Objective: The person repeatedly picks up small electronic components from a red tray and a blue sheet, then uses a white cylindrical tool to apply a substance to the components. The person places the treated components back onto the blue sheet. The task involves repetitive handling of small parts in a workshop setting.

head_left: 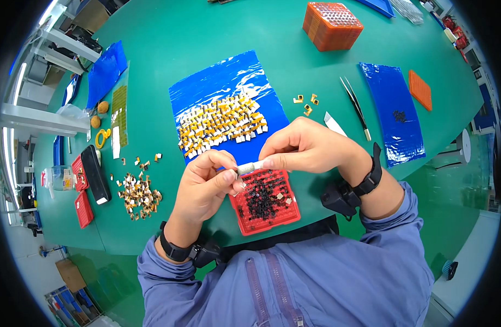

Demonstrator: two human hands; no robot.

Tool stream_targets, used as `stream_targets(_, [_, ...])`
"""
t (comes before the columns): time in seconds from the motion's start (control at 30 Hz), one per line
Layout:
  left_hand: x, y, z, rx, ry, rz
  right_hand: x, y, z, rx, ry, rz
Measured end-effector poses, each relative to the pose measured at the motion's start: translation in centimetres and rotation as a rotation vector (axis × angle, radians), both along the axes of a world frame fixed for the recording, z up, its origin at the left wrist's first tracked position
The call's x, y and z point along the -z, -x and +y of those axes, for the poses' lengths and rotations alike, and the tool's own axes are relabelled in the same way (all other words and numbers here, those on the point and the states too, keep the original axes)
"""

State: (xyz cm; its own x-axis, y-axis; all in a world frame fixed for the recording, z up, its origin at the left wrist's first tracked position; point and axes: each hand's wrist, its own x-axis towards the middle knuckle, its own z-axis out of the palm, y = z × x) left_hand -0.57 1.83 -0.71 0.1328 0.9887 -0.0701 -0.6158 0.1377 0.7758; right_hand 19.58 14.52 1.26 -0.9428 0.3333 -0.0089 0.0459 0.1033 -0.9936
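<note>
Fingertips of my left hand [203, 182] and my right hand [310, 146] meet in front of me, both closed in a pinch. Between them is a small pale grey-white strip [245, 168], too small to make out its kind. Just below lies a red tray [287, 218] with many small black parts [261, 200] and a few pale bits in it. Beyond my hands, a blue sheet [212, 82] bears rows of small gold-and-white parts [223, 124]. Parts of the tray's far edge are hidden by my fingers.
Loose gold-and-white pieces [139, 196] are heaped at left, near a black case [95, 174] and red trays [83, 210]. Tweezers [355, 106] and another blue sheet [395, 98] with black bits lie at right. Stacked orange trays [332, 30] stand at the far side.
</note>
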Motion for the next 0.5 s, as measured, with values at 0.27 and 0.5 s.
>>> stream_targets(0.27, [-0.52,-0.48,0.15,0.058,-0.018,-0.037,0.64,-0.15,0.21,-0.040,-0.031,0.039])
stream_targets(0.5, [-0.43,-0.50,0.20,0.081,-0.028,-0.070,0.45,-0.17,0.20,-0.037,-0.043,0.058])
